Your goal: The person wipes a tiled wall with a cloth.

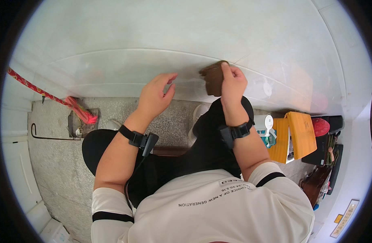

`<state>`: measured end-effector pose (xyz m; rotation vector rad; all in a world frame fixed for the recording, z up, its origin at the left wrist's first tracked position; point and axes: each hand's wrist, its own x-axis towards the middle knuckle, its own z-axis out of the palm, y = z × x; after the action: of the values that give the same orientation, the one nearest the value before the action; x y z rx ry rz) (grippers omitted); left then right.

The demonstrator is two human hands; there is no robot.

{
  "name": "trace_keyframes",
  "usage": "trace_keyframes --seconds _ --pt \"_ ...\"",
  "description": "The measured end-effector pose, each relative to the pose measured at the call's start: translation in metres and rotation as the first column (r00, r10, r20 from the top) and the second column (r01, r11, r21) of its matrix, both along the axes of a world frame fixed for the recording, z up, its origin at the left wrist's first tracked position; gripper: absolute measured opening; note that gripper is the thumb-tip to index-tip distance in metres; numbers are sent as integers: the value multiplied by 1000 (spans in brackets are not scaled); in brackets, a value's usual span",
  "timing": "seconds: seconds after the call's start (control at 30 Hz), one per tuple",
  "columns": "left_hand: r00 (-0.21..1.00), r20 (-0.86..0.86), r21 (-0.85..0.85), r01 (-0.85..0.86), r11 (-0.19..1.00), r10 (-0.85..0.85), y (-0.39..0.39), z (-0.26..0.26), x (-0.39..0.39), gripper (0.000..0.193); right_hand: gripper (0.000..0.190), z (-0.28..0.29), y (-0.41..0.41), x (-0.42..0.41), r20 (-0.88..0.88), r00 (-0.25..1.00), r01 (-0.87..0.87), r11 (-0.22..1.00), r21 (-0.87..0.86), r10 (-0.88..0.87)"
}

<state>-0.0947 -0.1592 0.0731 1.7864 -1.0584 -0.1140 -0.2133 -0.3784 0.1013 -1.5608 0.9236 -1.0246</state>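
My right hand (pixel 234 80) pinches the upper right edge of a brown cloth (pixel 214 79), thumb on its face. The cloth hangs in front of a pale glossy wall (pixel 137 65), near its seam; whether it touches the wall I cannot tell. To the left, my left hand (pixel 158 92) is raised with fingers bent and a gap between thumb and fingers, holding nothing. A black strap with a small device sits on each wrist. My knees, in black trousers, are below the hands.
A red-handled broom (pixel 37 88) leans at the left, its pink bristles over a dustpan (pixel 73 124). A bent metal rod (pixel 55 138) lies on the speckled floor (pixel 61 164). At right are a yellow box (pixel 278 139), its tilted lid (pixel 301 136), a white lidded container (pixel 260 121) and a red basket (pixel 320 127).
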Motion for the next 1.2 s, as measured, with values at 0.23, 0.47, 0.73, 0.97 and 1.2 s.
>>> trace_keyframes --seconds 0.23,0.47,0.73,0.97,1.2 --pt "1000 -20 27 -7 1000 8 0 -8 -2 33 28 -3 8 7 53 993 -111 990 87 107" --pt "1000 4 18 5 1000 -5 1 -6 2 33 25 -1 -4 -7 176 984 3 990 138 -27" --pt "988 -132 -108 65 992 -79 -2 16 -6 21 28 -3 42 36 16 998 -54 997 56 53" --pt "995 -101 -113 5 994 -16 4 12 -2 18 28 -13 58 53 109 994 -12 999 48 7" --pt "991 -133 -118 -33 992 17 5 12 -2 17 29 -16 89 78 54 987 -157 985 68 153"
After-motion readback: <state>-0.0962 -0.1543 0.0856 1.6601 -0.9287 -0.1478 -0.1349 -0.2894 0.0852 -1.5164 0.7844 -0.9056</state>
